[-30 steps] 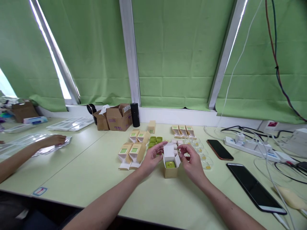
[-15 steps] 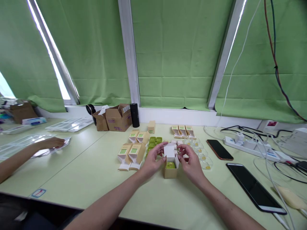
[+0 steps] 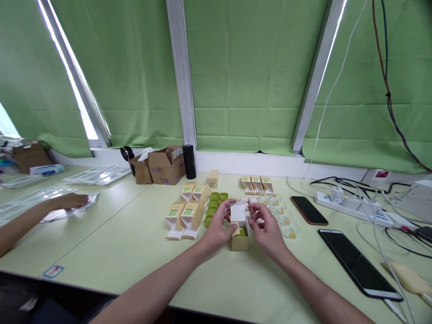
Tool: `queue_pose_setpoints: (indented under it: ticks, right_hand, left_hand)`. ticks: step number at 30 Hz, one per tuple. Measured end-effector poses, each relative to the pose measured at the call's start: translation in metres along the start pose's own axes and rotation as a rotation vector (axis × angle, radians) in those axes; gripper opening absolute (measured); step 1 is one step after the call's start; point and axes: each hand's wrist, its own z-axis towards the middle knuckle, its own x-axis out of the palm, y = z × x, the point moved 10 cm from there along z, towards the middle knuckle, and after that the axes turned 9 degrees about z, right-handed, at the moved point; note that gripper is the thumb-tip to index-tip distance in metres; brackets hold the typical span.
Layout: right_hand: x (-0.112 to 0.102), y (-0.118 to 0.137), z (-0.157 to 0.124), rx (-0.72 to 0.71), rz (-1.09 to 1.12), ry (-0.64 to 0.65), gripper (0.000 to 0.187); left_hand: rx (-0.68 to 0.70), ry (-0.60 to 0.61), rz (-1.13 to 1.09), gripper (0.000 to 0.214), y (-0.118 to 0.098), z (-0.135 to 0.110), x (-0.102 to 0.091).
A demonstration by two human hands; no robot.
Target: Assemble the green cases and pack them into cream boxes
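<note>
A small kraft cardboard box [image 3: 240, 245] stands open on the table between my hands, its white lid flap [image 3: 238, 212] raised. Inside it lies a yellow-green piece [image 3: 242, 232], partly covered by the left side flap. My left hand [image 3: 218, 229] is closed on the box's left side, thumb on that flap, which tilts inward. My right hand [image 3: 266, 227] pinches at the right side of the box. Behind my left hand are several green square cups [image 3: 213, 202]. Clear plastic domes with yellow spots [image 3: 289, 232] lie beyond my right hand.
Several open kraft boxes [image 3: 191, 216] lie to the left; three more [image 3: 256, 184] lie at the back. Two phones [image 3: 357, 263] [image 3: 308, 210] and a power strip [image 3: 354, 209] with cables occupy the right. A co-worker's hand [image 3: 72, 201] rests on silvery packets at left.
The left side flap has folded inward over the box opening under my left thumb. My right hand stays nearly in place. The co-worker's hand has shifted slightly left.
</note>
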Motion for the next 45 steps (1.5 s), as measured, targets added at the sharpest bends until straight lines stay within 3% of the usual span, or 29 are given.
queue_pose_setpoints:
  ticks: [19, 35, 45]
  right_hand:
    - [0.016, -0.011, -0.007, 0.071, 0.048, 0.065, 0.045]
    - [0.020, -0.013, -0.004, 0.086, 0.054, 0.094, 0.047]
    - [0.017, -0.011, -0.004, 0.072, 0.039, 0.076, 0.042]
  left_hand:
    - [0.066, -0.028, 0.148, 0.062, 0.000, -0.002, -0.001]
    - [0.281, -0.034, 0.368, 0.051, -0.026, -0.012, 0.000]
    - [0.254, -0.051, 0.460, 0.028, -0.030, -0.011, -0.002]
